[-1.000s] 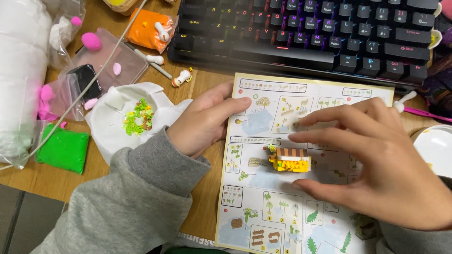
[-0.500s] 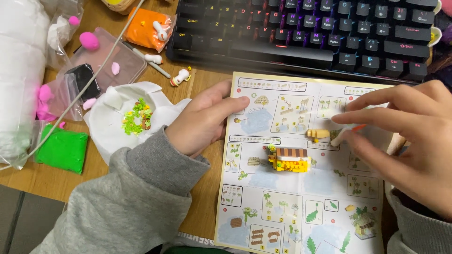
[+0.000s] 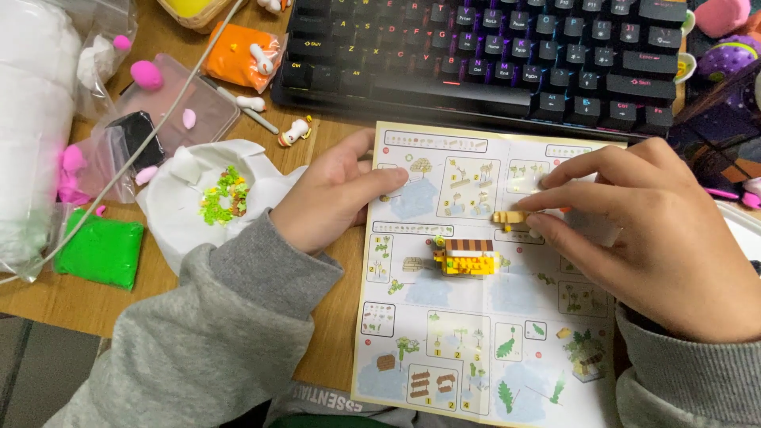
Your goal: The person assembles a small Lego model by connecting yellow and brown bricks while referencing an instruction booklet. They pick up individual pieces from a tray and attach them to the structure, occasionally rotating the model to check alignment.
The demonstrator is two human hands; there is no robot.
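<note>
The worktop (image 3: 71,297) carries a black keyboard (image 3: 483,55) along its far edge. Below it lies the instruction sheet (image 3: 476,349). My left hand (image 3: 333,198) rests on the sheet's left edge, fingers loosely curled, holding nothing. My right hand (image 3: 658,238) hovers over the sheet's right side; thumb and forefinger are pinched shut on a small tan brick (image 3: 509,216). A small yellow brick house (image 3: 468,257) stands on the sheet's middle, just below that brick, apart from it. A white bag of green bits (image 3: 222,198) sits left.
</note>
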